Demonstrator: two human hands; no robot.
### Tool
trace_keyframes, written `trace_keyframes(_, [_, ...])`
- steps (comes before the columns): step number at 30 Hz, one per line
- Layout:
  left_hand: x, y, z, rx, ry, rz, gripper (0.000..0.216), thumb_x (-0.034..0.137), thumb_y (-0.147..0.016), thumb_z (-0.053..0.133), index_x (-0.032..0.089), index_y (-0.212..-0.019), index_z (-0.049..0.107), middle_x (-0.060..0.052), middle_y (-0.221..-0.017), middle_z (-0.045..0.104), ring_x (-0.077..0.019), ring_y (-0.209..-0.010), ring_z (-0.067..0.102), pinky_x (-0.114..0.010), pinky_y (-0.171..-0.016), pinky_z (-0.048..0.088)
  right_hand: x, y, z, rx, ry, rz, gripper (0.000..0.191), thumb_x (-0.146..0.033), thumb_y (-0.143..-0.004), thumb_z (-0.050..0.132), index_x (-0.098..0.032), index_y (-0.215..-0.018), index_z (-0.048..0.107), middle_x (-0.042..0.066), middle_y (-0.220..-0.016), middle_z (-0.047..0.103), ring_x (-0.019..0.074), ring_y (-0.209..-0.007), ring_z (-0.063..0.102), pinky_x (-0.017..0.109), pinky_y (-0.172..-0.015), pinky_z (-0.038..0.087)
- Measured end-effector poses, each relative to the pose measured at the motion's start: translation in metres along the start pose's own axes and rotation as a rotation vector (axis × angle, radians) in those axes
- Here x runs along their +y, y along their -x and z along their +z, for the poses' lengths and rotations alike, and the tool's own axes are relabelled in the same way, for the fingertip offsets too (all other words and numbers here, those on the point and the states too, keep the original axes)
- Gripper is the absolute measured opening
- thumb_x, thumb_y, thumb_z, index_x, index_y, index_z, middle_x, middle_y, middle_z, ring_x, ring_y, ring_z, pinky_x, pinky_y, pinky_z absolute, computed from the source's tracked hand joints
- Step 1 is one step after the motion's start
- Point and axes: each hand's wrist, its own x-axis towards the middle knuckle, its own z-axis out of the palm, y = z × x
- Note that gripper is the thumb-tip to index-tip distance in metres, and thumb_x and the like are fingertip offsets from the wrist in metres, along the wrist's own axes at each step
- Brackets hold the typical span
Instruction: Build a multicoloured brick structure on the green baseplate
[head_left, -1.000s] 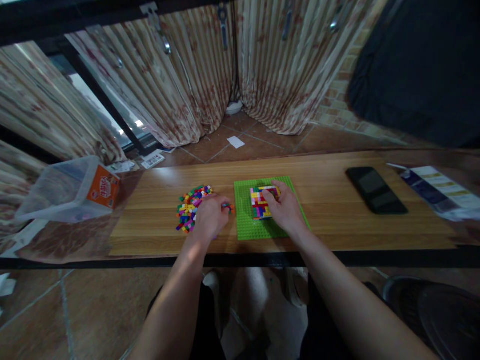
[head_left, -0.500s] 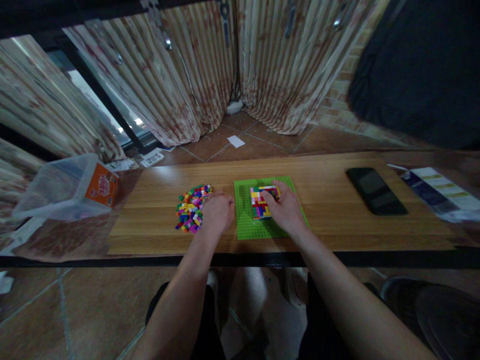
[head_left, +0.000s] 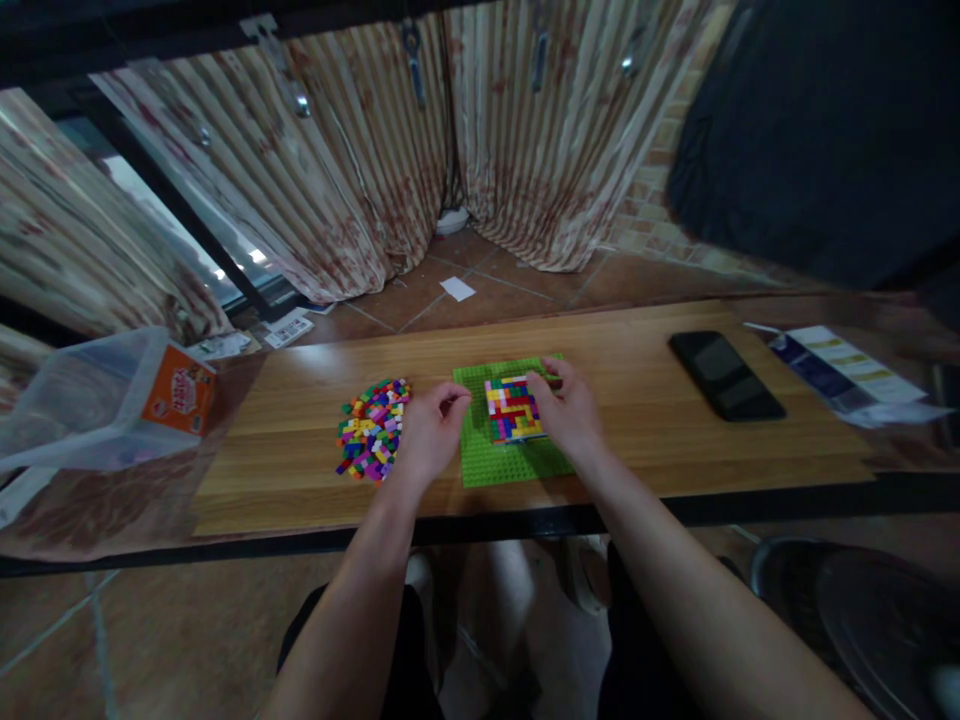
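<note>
Across the wooden worktop [head_left: 637,400], your left hand [head_left: 433,430] has left the loose bricks [head_left: 367,430] for the green board [head_left: 480,470], grip pinched, contents unclear, nearing the brick block [head_left: 512,408] your right hand [head_left: 571,412] touches there, its hold unclear.

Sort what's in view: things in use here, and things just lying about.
In use:
coloured brick build, at the right hand
green baseplate under it
loose bricks beside the left hand

Lying about:
black phone
clear box
white paper
</note>
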Motion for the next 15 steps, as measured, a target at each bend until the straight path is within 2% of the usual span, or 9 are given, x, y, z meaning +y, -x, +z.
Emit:
trace_keyframes(3, [0.005,0.001,0.007,-0.003,0.276,-0.071,0.010,0.025,-0.082,0.059,0.018,-0.081,0.066,0.000,-0.074,0.069,-0.0143,-0.071,0.065,-0.026,-0.069,0.050,-0.004,-0.003,-0.009,0.025,-0.060,-0.055,0.041,-0.046,-0.085,0.053,-0.017,-0.111,0.067,0.012,-0.109,0.069,0.0245,-0.094,0.064,0.044,-0.086,0.051])
trace_keyframes(7, [0.011,0.001,0.013,-0.039,0.623,-0.211,0.013,0.028,-0.078,0.067,0.016,-0.083,0.066,-0.001,-0.077,0.071,-0.0121,-0.068,0.066,-0.026,-0.071,0.053,-0.021,0.005,-0.019,-0.071,-0.108,-0.270,0.025,-0.040,-0.087,0.055,-0.025,-0.098,0.072,0.006,-0.109,0.068,0.0227,-0.105,0.062,0.043,-0.094,0.049])
trace_keyframes(11, [0.017,0.002,0.015,-0.078,0.816,-0.263,0.020,0.028,-0.072,0.075,0.016,-0.084,0.067,0.000,-0.072,0.069,-0.0092,-0.064,0.064,-0.023,-0.069,0.052,-0.032,0.016,-0.020,-0.224,-0.150,-0.424,0.017,-0.036,-0.088,0.060,-0.029,-0.095,0.074,0.004,-0.112,0.066,0.0205,-0.110,0.061,0.042,-0.098,0.048])
trace_keyframes(15, [0.020,0.003,0.017,-0.119,0.905,-0.269,0.026,0.028,-0.067,0.081,0.015,-0.085,0.066,0.002,-0.071,0.068,-0.0075,-0.062,0.062,-0.021,-0.066,0.050,-0.029,0.017,-0.016,-0.275,-0.195,-0.484,0.015,-0.033,-0.088,0.062,-0.030,-0.098,0.074,0.004,-0.111,0.065,0.0204,-0.109,0.060,0.043,-0.097,0.048])
